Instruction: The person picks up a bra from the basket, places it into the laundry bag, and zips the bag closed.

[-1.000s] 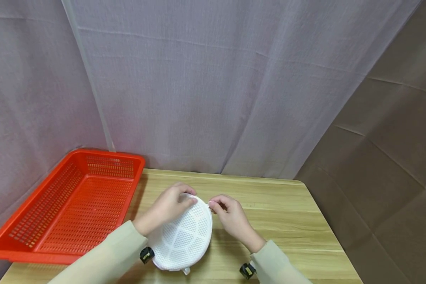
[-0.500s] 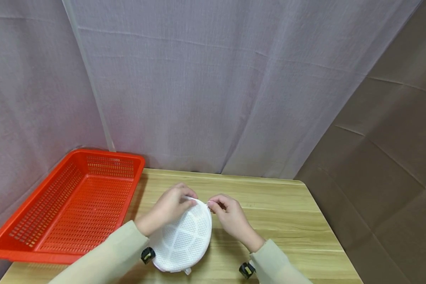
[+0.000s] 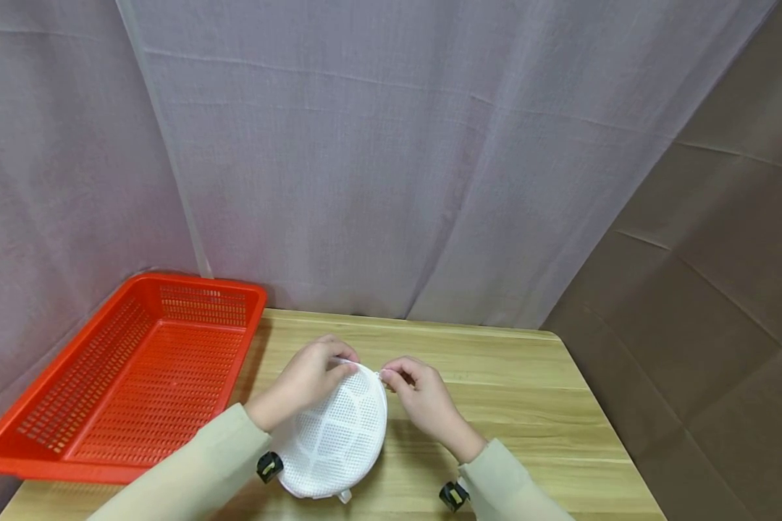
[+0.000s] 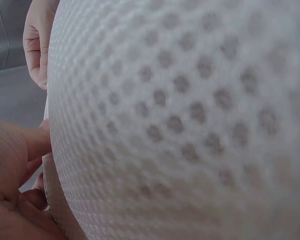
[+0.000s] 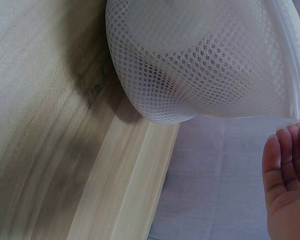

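A round white mesh laundry bag (image 3: pixel 335 434) stands over the table, its flat top tilted up toward the head camera. My left hand (image 3: pixel 308 380) grips its far rim, thumb on the mesh top and fingers over the edge. At the rim's far right, my right hand (image 3: pixel 420 398) pinches a small bit at the zipper's end. The white zipper (image 5: pixel 290 65) runs along the rim in the right wrist view, and what the fingertips cover there is hidden. Mesh fills most of the left wrist view, with the left hand (image 4: pixel 15 175) at its edge.
A red plastic basket (image 3: pixel 234 369) with slotted sides stands on the left of the wooden table (image 3: pixel 508 405). Grey curtain (image 3: pixel 391 181) hangs behind the table, and brown cloth (image 3: pixel 704 325) lines the right side. A small white tab (image 3: pixel 345 496) sticks out at the bag's near edge.
The bag's right edge and the right hand's fingertips have shifted very slightly left. Both hands keep their holds.
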`<state>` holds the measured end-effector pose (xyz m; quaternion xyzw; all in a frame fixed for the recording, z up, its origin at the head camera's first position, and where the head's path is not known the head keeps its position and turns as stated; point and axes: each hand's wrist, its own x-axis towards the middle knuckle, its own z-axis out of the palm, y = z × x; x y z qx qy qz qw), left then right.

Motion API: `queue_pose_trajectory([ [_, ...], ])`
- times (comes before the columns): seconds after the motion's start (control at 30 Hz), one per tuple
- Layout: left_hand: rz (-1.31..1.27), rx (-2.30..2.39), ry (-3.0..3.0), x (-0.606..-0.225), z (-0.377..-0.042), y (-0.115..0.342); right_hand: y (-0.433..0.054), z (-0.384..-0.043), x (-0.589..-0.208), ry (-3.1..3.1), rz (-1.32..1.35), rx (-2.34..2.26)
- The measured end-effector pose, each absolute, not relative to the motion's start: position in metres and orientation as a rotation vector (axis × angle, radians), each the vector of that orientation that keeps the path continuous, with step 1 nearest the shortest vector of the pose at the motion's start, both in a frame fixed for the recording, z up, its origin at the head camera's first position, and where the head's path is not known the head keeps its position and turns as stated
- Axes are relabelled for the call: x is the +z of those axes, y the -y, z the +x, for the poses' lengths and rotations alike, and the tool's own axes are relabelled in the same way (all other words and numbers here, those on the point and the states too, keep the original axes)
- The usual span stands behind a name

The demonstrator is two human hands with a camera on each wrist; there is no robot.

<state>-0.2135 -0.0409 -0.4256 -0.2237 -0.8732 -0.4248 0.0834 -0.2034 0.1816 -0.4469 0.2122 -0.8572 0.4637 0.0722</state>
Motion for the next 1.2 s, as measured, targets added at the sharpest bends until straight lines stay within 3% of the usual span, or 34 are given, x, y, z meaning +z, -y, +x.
queue_pose_trajectory([
  [1.2,-0.501,-1.280,2.617,-0.4339,-0.2143,0.0496,-0.1864,-0.2008,-0.4535,2.580,0.609,1.405],
])
